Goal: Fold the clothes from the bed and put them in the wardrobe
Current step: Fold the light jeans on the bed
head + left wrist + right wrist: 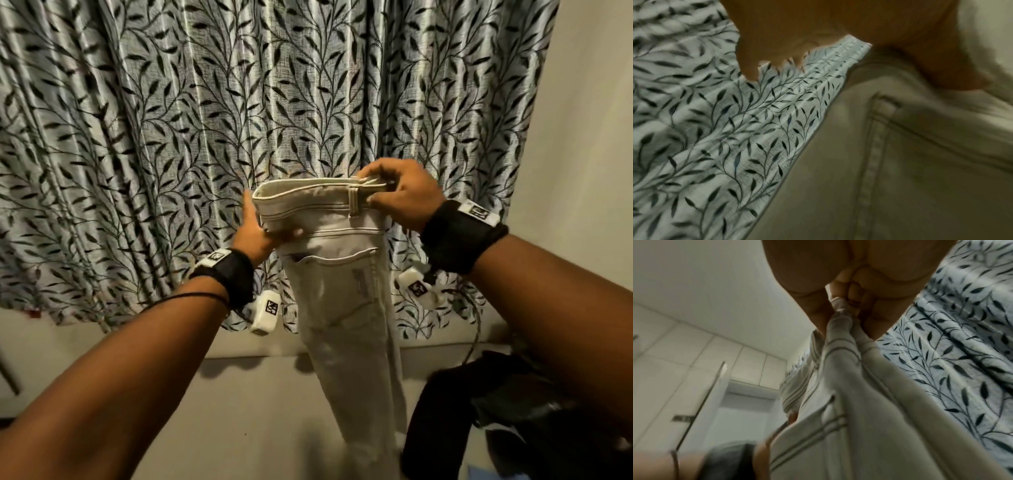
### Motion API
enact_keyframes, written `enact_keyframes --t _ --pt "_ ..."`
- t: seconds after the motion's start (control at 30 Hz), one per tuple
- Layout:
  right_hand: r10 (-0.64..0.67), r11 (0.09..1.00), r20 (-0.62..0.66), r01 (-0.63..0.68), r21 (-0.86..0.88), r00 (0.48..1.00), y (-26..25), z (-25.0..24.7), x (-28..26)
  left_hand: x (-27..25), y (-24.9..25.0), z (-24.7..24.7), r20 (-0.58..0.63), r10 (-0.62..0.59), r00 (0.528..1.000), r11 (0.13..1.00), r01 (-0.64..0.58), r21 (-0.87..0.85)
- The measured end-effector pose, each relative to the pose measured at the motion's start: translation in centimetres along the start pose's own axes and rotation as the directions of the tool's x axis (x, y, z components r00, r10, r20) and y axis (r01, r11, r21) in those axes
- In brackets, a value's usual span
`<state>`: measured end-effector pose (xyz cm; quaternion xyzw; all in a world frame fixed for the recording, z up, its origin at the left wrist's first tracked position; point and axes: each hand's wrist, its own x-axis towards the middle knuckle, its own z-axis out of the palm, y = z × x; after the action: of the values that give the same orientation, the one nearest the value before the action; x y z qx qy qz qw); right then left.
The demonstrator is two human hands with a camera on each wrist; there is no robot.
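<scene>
1. Pale, off-white denim jeans (339,274) hang lengthwise in mid-air in front of a leaf-print curtain (171,120), waistband up, legs dropping together toward the bed (257,411) below.
2. Doubled along their length, they show one back pocket and a belt loop to the head camera, with light fraying beside the pocket; stitching lines run dark against the faded cloth.
3. Pinching the stacked waistband layers at one end, the right hand (400,195) has thumb and curled fingers clamped on the fabric, apparently to keep the edges aligned.
4. At the folded side just under the waistband, the left hand (257,229) holds the cloth, thumb on the near face and fingers behind, seemingly steadying the crease.
5. Holding the garment high probably lets its own weight pull the legs straight before further folds.
6. Dark clothes (496,411) lie heaped on the bed to the right, still unfolded.
7. White wardrobe (694,369) panels appear in the right wrist view, one door ajar.
</scene>
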<state>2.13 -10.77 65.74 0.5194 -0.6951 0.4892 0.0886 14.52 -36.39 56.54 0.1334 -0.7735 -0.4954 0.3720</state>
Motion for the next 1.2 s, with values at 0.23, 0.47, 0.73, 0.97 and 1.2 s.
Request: enact_keyframes --t 0.23,0.47,0.73,0.97,1.2 --pt "0.148 0.937 0.142 -0.092 -0.337 0.979 1.5 -3.5 -0.3 -1.2 2.3 3.6 0.238 0.095 0.967 0.992 -0.073 -0.101" --pt "0.248 0.786 0.473 0.110 -0.608 0.845 0.4 0.0 -0.2 -1.7 2.3 5.7 0.365 0.137 0.921 0.967 -0.204 0.153" --pt "0.210 0.918 0.335 -0.067 -0.392 0.919 2.2 8.0 -5.2 -10.3 -8.7 -0.8 0.426 -0.212 0.879 0.947 0.077 0.313" --pt "0.277 0.955 0.381 -0.211 -0.208 0.882 3.4 9.4 -11.1 -19.3 -20.4 -2.5 0.521 -0.548 0.654 0.819 0.296 0.491" --pt "0.597 0.755 0.163 -0.619 0.216 0.786 15.2 4.0 -22.2 -20.5 -20.7 1.2 0.518 -0.544 0.660 0.839 0.405 0.364"
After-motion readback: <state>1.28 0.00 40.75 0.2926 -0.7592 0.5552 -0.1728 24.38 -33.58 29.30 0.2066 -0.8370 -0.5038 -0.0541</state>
